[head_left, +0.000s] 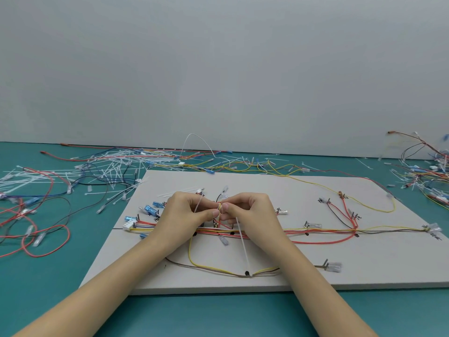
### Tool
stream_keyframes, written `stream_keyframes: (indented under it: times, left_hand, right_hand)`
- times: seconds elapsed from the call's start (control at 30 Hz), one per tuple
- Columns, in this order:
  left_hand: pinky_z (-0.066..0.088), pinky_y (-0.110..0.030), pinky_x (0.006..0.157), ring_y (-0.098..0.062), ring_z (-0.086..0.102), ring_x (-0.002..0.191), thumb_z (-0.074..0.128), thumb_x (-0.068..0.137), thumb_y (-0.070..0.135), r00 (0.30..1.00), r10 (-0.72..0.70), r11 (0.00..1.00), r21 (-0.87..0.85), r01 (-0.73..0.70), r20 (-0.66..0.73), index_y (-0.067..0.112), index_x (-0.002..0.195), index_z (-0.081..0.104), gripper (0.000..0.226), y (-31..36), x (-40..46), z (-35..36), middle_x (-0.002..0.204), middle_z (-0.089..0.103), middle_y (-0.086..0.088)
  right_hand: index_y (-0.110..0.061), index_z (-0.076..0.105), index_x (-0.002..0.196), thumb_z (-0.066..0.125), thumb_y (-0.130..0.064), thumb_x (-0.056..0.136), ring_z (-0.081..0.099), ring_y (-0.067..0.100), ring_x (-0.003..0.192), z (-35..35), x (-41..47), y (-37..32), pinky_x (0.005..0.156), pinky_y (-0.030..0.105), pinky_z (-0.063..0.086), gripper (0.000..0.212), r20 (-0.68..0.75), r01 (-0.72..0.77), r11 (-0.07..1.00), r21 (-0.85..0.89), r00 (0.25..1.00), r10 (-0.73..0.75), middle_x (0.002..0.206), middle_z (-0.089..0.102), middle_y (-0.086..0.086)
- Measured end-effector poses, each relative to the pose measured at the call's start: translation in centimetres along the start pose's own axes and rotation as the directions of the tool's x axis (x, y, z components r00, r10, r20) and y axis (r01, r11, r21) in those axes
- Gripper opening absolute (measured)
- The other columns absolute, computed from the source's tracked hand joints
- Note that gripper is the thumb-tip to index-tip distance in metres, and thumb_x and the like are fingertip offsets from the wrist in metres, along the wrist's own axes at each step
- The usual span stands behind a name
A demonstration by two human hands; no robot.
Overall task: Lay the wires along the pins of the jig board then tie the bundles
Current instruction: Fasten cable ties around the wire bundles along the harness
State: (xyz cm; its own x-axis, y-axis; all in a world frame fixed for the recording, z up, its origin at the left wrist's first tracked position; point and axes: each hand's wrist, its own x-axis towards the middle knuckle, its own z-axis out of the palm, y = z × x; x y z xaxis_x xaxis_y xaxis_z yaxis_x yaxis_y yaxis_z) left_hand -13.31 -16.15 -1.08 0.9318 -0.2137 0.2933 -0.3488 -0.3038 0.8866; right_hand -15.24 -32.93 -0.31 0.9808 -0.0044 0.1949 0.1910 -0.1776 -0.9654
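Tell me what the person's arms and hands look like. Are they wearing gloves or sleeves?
No gloves and no sleeves. Both forearms are bare all the way to the bottom of the picture. The left hand and right hand are bare too, with no rings, watch or bracelet showing. The fingernails look short and plain.

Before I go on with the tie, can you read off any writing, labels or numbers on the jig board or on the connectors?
Nothing can be quoted.
Black handwritten marks on the jig board beside the pins, for example near the right edge and upper right: too small and blurred to read.
Blue connectors at the left: no legible print.
Cable tie in the hands: none visible.
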Motion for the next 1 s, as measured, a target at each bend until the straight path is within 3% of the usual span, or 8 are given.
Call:
stream_keyframes:
  times: [0.13,0.27,0.43,0.57,0.7,0.8,1.0]
  left_hand:
    - [0.049,-0.019,0.061,-0.006,0.066,0.065,0.077,0.08,0.011,1.0,0.014,1.0,0.018,-0.014,0.01,0.024,0.083,0.079,0.014,-0.04,0.0,0.08,0.071,0.074,0.005]
    - [0.05,-0.033,0.066,-0.016,0.066,0.07,0.075,0.083,0.012,0.999,0.045,0.998,0.038,-0.045,0.006,0.026,0.083,0.079,0.014,-0.06,-0.09,0.15,0.072,0.074,0.004]
    - [0.051,-0.047,0.07,-0.037,0.064,0.076,0.074,0.083,0.009,0.999,0.037,0.999,0.018,-0.037,-0.004,0.028,0.08,0.078,0.02,0.12,-0.24,0.22,0.073,0.072,-0.011]
    - [0.051,-0.048,0.072,-0.036,0.064,0.077,0.074,0.083,0.01,0.999,0.032,0.999,0.017,-0.031,-0.01,0.029,0.079,0.078,0.02,0.24,-0.25,0.26,0.073,0.073,-0.009]
    - [0.053,-0.051,0.073,-0.036,0.065,0.077,0.074,0.083,0.01,1.0,0.031,0.999,0.014,-0.031,-0.003,0.027,0.08,0.078,0.018,0.11,-0.21,0.15,0.073,0.072,-0.008]
    - [0.052,-0.046,0.071,-0.031,0.066,0.075,0.074,0.083,0.012,0.999,0.038,0.999,0.029,-0.038,-0.006,0.031,0.079,0.077,0.02,0.05,-0.25,0.19,0.073,0.073,-0.005]
    - [0.044,-0.022,0.059,-0.005,0.058,0.059,0.073,0.084,0.014,0.999,0.037,0.998,0.059,-0.037,-0.001,0.027,0.081,0.077,0.014,-0.15,-0.23,0.2,0.068,0.072,0.003]
  right_hand:
    - [-0.004,0.074,0.087,0.065,0.0,0.088,0.071,0.029,0.073,-0.08,-0.05,0.04,0.079,0.052,0.057,0.01,0.01,0.004,1.0,-0.03,1.0,-0.003,0.077,0.073,0.017]
    - [-0.004,0.074,0.089,0.065,-0.002,0.088,0.071,0.028,0.073,-0.12,-0.11,0.0,0.079,0.054,0.056,0.01,0.024,0.006,0.999,-0.045,1.0,-0.005,0.079,0.073,0.019]
    - [-0.001,0.074,0.09,0.065,-0.001,0.088,0.071,0.026,0.071,-0.11,-0.16,0.0,0.078,0.053,0.057,0.009,0.017,-0.004,0.999,-0.037,1.0,0.004,0.076,0.072,0.019]
    - [0.001,0.073,0.09,0.064,-0.001,0.089,0.071,0.023,0.068,-0.04,-0.18,0.04,0.073,0.044,0.06,0.009,0.008,-0.003,1.0,-0.019,1.0,0.003,0.071,0.071,0.014]
    - [-0.006,0.074,0.087,0.065,-0.003,0.088,0.071,0.022,0.068,-0.02,-0.14,-0.02,0.075,0.049,0.059,0.009,0.024,0.011,0.999,-0.044,1.0,-0.01,0.071,0.072,0.013]
    - [-0.008,0.075,0.085,0.066,-0.003,0.088,0.071,0.024,0.069,-0.07,-0.14,-0.01,0.076,0.051,0.058,0.011,0.02,0.01,0.999,-0.049,1.0,-0.009,0.072,0.072,0.014]
    - [-0.008,0.075,0.085,0.067,-0.001,0.086,0.071,0.025,0.068,-0.15,-0.19,-0.11,0.076,0.045,0.06,0.011,0.022,0.001,0.999,-0.041,1.0,0.0,0.072,0.072,0.017]
